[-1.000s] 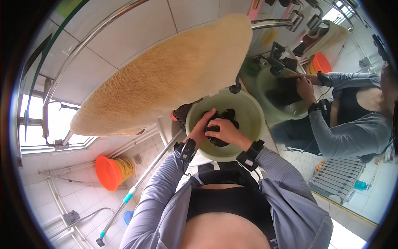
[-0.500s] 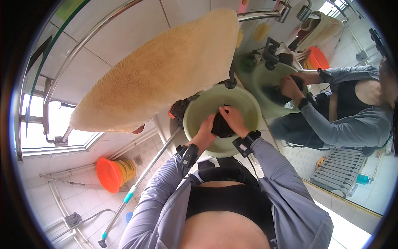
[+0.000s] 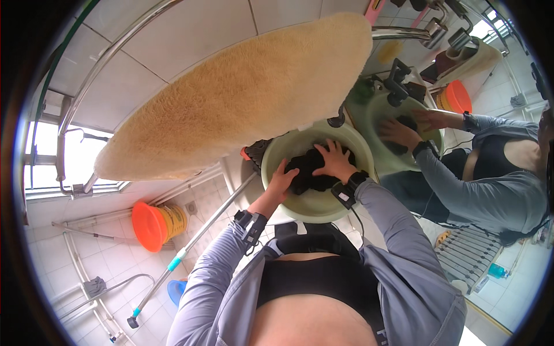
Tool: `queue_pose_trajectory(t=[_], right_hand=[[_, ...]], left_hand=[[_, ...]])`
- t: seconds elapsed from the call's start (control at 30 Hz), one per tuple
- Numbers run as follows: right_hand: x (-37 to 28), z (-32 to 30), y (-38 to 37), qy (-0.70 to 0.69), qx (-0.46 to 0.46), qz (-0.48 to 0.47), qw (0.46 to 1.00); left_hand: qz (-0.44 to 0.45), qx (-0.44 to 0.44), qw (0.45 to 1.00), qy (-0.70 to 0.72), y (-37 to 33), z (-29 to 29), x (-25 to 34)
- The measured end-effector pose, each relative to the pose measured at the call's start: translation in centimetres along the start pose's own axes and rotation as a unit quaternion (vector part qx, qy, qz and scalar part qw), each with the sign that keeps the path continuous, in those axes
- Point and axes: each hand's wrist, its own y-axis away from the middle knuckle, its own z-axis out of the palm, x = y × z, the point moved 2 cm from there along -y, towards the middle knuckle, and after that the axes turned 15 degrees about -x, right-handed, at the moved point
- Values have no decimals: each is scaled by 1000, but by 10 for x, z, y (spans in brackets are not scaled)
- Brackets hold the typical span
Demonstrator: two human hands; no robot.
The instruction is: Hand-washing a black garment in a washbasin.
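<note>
A crumpled black cloth (image 3: 311, 172) lies spread in a pale green washbasin (image 3: 314, 211) in front of me; what kind of garment it is, I cannot tell. My right hand (image 3: 336, 162) rests over the right part of the cloth with its fingers spread wide. At the cloth's left edge is my left hand (image 3: 281, 180), open, with its thumb pointing toward the cloth. Neither hand grips it. Both wrists wear black strapped devices.
A beige towel (image 3: 236, 104) hangs from a metal rail above the basin. Left of it stand a pole (image 3: 196, 242) and an orange bucket (image 3: 148, 226) by a yellow one. A mirror (image 3: 404, 190) on the right reflects my arms. A dark bundle (image 3: 258, 153) sits beside the basin.
My hands have moved apart and let go of the bunched cloth. It now lies more spread out in the basin. The view has shifted slightly.
</note>
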Motion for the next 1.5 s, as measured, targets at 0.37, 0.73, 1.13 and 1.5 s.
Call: queue_pose_trajectory(t=[0.37,0.73,1.13,1.5], right_hand=[[19,44,-53,-84,-94,5,992],[-84,-27,50,-334,34,-167,927],[-43,-12,45,-387,115,4,915],[12,-12,42,-173,23,-142,974]], left_hand=[[99,-111,989,14,-15,19,-3],[20,-150,972,178,-21,4,23],[61,-237,939,241,-24,42,6],[101,-62,992,35,-7,5,-8]])
